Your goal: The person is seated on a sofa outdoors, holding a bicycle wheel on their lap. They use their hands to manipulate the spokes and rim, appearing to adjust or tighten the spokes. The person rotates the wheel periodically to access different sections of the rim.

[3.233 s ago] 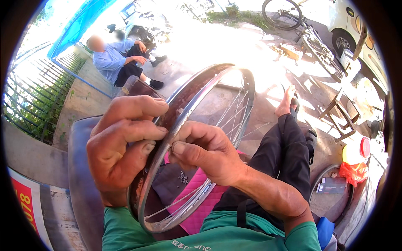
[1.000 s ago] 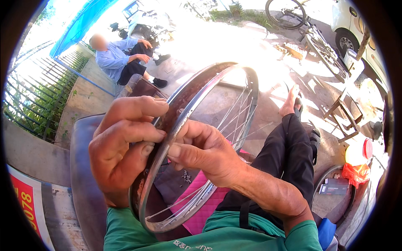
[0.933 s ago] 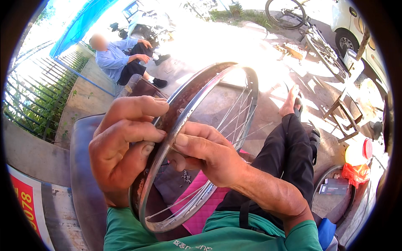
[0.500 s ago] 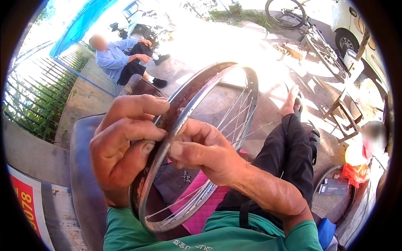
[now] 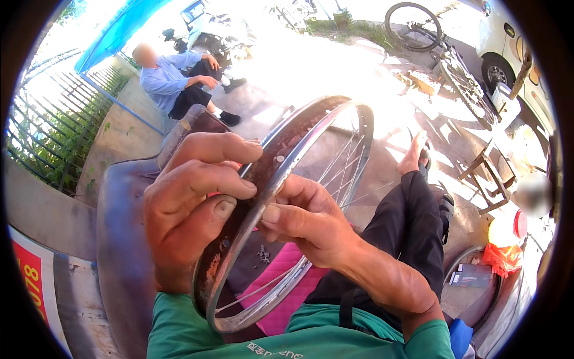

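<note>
One worn, silver metal bicycle rim [image 5: 213, 265] is standing tilted above the wearer's lap, its channel showing reddish-brown rust and one small, pale round head [image 5: 280, 158]; thin silver spokes, overlapping too much to count, are crossing inside. Two hands are covering part of it: the left hand [image 5: 200, 194] is curling at the outer channel, the right hand [image 5: 320, 224] is pinching by the inner edge; what their fingertips are gripping cannot be told. Small grey metal pieces [image 5: 263, 255] are lying just beyond the upper left edge of one pink quilted cloth [image 5: 280, 264]. One person in a light-blue shirt [image 5: 164, 81] is sitting farther off.
</note>
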`<state>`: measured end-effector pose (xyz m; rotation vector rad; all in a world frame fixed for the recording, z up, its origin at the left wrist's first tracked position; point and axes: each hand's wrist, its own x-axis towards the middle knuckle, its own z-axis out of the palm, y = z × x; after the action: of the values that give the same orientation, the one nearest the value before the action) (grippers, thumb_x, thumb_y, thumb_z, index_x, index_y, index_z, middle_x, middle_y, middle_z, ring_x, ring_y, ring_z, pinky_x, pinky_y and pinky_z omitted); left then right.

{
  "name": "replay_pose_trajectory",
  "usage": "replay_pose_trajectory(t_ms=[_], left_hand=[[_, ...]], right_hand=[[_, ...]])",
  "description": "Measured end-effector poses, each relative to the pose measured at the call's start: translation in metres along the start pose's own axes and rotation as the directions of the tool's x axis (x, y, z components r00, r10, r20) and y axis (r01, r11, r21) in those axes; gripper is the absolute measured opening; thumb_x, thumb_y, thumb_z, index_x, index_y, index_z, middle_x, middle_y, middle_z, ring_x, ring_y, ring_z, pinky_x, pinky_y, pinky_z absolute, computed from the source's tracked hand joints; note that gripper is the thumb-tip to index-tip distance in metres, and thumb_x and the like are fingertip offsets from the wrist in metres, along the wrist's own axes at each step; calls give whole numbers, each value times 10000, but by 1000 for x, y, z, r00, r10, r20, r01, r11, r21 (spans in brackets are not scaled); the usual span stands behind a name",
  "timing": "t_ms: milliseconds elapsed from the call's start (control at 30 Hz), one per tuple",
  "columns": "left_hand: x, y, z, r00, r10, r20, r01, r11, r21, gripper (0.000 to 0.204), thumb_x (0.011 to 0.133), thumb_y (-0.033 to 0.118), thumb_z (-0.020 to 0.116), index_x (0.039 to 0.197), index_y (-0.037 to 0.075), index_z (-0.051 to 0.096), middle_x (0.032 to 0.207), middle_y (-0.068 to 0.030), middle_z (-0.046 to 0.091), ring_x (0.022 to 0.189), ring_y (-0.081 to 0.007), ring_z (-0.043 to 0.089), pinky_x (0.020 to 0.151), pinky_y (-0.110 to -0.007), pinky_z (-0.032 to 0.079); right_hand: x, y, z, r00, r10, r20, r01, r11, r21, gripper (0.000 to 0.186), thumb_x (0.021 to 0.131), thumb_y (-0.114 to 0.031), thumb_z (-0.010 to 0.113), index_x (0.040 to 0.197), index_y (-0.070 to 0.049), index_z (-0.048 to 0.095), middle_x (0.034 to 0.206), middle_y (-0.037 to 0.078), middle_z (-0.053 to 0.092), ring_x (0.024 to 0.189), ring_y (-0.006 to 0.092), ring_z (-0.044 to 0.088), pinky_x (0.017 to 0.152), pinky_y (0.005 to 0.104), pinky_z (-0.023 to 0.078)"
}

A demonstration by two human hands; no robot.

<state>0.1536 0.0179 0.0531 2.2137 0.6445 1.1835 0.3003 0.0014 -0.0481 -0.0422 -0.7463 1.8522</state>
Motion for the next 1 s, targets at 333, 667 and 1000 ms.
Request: replay_pose_trajectory(t_ms=[333, 667, 1000], left_hand=[[-18, 5, 11, 995, -96, -18, 85, 941, -327, 238, 839, 146, 578, 952, -47, 657, 1217, -185, 573, 1012, -189, 589, 887, -301, 469], [-54, 11, 8, 955, -296, 25, 254, 771, -584, 399, 920, 195, 576, 1245, -37, 584, 1021, -119, 693, 868, -120, 660, 777, -242, 521], [-105, 8, -17, 969, -218, 115, 229, 620, -751, 318, 939, 130, 589, 1213, -31, 608, 941, -84, 700, 739, -90, 657, 634, -191, 518]], right_hand=[[-18, 9, 3, 997, -71, -34, 71, 997, 2, 142, 934, -108, 560, 1014, -15, 632, 816, 21, 566, 623, 56, 429, 527, 203, 288], [-32, 26, 20, 977, -212, -31, 201, 956, -214, 120, 959, -128, 554, 989, -56, 646, 819, 22, 611, 657, 76, 508, 576, 199, 370], [-48, 74, 57, 955, -278, -101, 203, 864, -462, 166, 962, -141, 548, 1026, -51, 672, 829, 14, 635, 733, 84, 548, 676, 233, 436]])
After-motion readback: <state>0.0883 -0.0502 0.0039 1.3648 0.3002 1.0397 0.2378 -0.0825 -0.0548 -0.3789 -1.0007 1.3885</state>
